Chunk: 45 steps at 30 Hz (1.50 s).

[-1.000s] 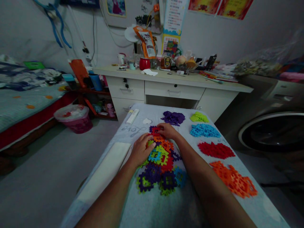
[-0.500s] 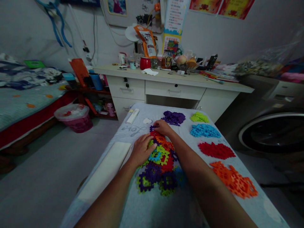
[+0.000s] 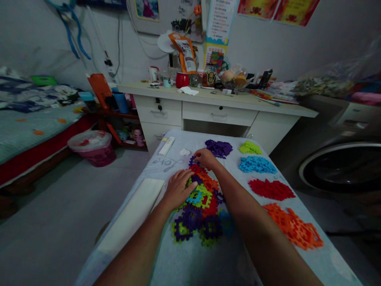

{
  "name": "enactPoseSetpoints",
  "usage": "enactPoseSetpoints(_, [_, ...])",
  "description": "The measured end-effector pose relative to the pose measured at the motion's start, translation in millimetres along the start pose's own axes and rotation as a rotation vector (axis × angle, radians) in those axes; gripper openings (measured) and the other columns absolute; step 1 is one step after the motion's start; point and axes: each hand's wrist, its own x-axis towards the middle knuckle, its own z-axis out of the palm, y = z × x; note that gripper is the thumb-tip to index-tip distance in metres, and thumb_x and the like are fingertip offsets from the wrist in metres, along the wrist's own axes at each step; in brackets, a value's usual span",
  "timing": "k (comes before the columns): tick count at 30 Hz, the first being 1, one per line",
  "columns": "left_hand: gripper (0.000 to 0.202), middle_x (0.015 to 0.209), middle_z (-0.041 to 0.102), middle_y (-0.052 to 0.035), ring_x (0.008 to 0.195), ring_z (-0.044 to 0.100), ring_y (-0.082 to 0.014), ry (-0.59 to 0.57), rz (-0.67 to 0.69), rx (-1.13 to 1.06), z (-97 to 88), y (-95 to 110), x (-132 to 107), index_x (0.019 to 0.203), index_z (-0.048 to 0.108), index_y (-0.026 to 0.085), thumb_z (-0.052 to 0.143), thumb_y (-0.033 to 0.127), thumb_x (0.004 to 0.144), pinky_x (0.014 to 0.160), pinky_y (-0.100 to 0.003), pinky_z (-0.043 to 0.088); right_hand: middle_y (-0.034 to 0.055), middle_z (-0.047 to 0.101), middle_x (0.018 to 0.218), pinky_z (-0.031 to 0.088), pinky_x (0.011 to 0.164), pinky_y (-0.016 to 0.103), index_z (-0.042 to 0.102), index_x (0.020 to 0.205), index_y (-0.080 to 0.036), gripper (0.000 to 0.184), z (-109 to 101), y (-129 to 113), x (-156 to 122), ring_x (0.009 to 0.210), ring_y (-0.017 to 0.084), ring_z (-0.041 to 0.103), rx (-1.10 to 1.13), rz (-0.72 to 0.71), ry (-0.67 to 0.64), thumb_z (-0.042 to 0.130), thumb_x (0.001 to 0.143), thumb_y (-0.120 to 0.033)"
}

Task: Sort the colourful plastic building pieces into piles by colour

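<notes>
A mixed heap of coloured interlocking plastic tiles [image 3: 200,206] lies in the middle of a cloth-covered table [image 3: 190,254]. My left hand [image 3: 177,188] rests on the heap's left side, fingers curled over green and purple tiles. My right hand [image 3: 204,157] reaches over the far end of the heap, fingers bent down onto a purple tile there. Sorted piles lie to the right: purple [image 3: 219,147], green [image 3: 250,147], blue [image 3: 257,164], red [image 3: 270,188] and orange [image 3: 293,226].
A white flat block [image 3: 131,214] lies along the table's left edge, a white tube [image 3: 166,145] at the far left. Beyond stands a cluttered desk [image 3: 217,104]. A bed [image 3: 29,127] and pink bin [image 3: 93,147] are left, a washing machine [image 3: 342,167] right.
My right hand has slid a little further away over the far end of the heap, toward the purple pile. My left hand has stayed on the heap's left side.
</notes>
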Motion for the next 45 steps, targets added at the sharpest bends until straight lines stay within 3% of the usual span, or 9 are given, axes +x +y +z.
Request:
enactPoseSetpoints(3, [0.043,0.14,0.056,-0.0046,0.132,0.043,-0.025,0.003,0.007,-0.001,-1.4,1.3,-0.3,0.129,0.057,0.027,0.046,0.047,0.093,0.111,-0.047,0.032,0.0038,0.074,0.088,0.046,0.079,0.024,0.076,0.089,-0.018,0.019,-13.6,15.5,-0.5,0.084,0.016,0.065,0.054,0.021,0.154,0.064,0.076,-0.012])
enactPoseSetpoints(9, [0.042,0.139,0.056,-0.0047,0.131,0.044,-0.0253,-0.012,-0.011,-0.015,-6.1,5.8,-1.1,0.127,0.058,0.027,0.047,0.047,0.093,0.11,-0.048,0.033,0.0058,0.07,0.089,0.045,0.086,0.03,0.073,0.09,-0.018,0.02,-49.8,58.9,1.1,0.087,0.019,0.061,0.03,0.221,0.562,0.058,0.077,-0.016])
enactPoseSetpoints(13, [0.042,0.139,0.056,-0.0052,0.131,0.044,-0.0256,-0.015,-0.013,-0.012,-7.2,6.8,-0.8,0.128,0.057,0.026,0.047,0.047,0.093,0.11,-0.048,0.032,0.0114,0.067,0.093,0.044,0.09,0.033,0.073,0.089,-0.014,0.025,-61.9,79.6,4.3,0.092,0.023,0.06,-0.037,0.313,0.658,0.052,0.076,-0.011])
enactPoseSetpoints(19, [0.041,0.14,0.056,-0.0049,0.13,0.045,-0.0256,-0.015,-0.008,-0.015,-7.1,6.0,-0.8,0.128,0.057,0.027,0.048,0.047,0.092,0.109,-0.048,0.033,0.0157,0.063,0.104,0.043,0.092,0.032,0.074,0.098,-0.01,0.036,-52.4,90.5,6.6,0.096,0.023,0.06,-0.116,0.395,0.598,0.047,0.075,-0.006])
enactPoseSetpoints(24, [0.042,0.14,0.055,-0.0052,0.131,0.044,-0.026,-0.014,-0.001,-0.001,-5.1,3.6,-1.1,0.128,0.057,0.026,0.047,0.048,0.093,0.109,-0.048,0.033,0.0149,0.064,0.108,0.043,0.093,0.03,0.074,0.103,-0.012,0.038,-40.6,91.3,1.4,0.101,0.022,0.059,-0.162,0.347,0.514,0.045,0.078,-0.007])
enactPoseSetpoints(32, [0.043,0.141,0.054,-0.0052,0.131,0.044,-0.0251,-0.02,-0.004,0.016,-5.2,4.2,-0.8,0.129,0.057,0.025,0.048,0.046,0.093,0.11,-0.046,0.032,0.0106,0.067,0.117,0.038,0.096,0.03,0.072,0.108,-0.016,0.04,-36.1,76.2,-18.5,0.109,0.022,0.056,-0.121,0.358,0.481,0.043,0.081,-0.009])
enactPoseSetpoints(36, [0.043,0.141,0.055,-0.0054,0.131,0.044,-0.0259,-0.01,-0.007,0.006,-4.6,3.5,-1.2,0.128,0.058,0.026,0.048,0.046,0.092,0.11,-0.047,0.033,0.0127,0.068,0.112,0.038,0.096,0.031,0.072,0.104,-0.013,0.036,-30.7,64.3,-34.6,0.104,0.022,0.057,-0.125,0.257,0.472,0.043,0.083,-0.01])
enactPoseSetpoints(40, [0.043,0.14,0.055,-0.0061,0.131,0.045,-0.0262,0.0,-0.001,0.006,-3.2,3.0,-1.1,0.127,0.058,0.025,0.048,0.047,0.092,0.11,-0.048,0.033,0.0114,0.069,0.103,0.041,0.09,0.03,0.071,0.103,-0.013,0.03,-26.2,52.7,-51.5,0.095,0.021,0.058,-0.126,0.142,0.269,0.05,0.082,-0.013])
enactPoseSetpoints(45, [0.041,0.138,0.057,-0.0064,0.13,0.046,-0.0258,0.006,-0.006,0.0,-4.0,4.3,-0.8,0.124,0.06,0.024,0.049,0.047,0.092,0.109,-0.047,0.034,0.0138,0.067,0.107,0.039,0.085,0.028,0.069,0.11,-0.011,0.039,-18.9,42.4,-66.3,0.094,0.021,0.057,-0.206,0.118,0.013,0.056,0.073,-0.009])
